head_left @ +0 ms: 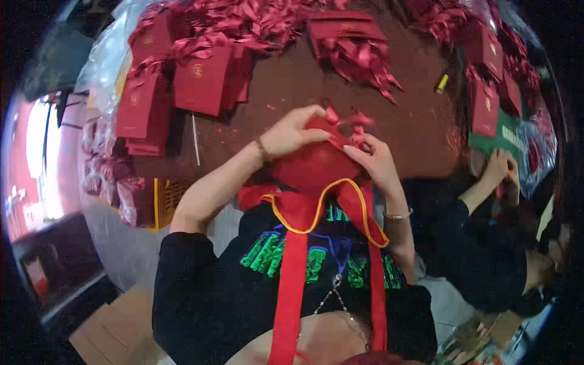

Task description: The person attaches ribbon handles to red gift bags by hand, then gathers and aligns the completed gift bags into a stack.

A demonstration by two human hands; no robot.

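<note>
A dark red gift bag (313, 167) is between my hands at the table's near edge, in front of my red apron (295, 210). My left hand (295, 131) is closed on the bag's upper edge, with the fingertips bent over it. At the other end of that edge, my right hand (374, 159) pinches the bag with its thumb against the side nearer me. Loops of shiny red ribbon (360, 125) stick up between the hands, next to my right fingers. Part of the bag's top is hidden by my fingers.
Red bags with ribbons (204, 79) stand in stacks at the left, with a ribbon heap (237, 24) behind. More bags (350, 30) lie at the far middle. A yellow tool (442, 83) lies at the right. Beyond it, a co-worker's hands (500, 167) work near a green sheet (502, 135).
</note>
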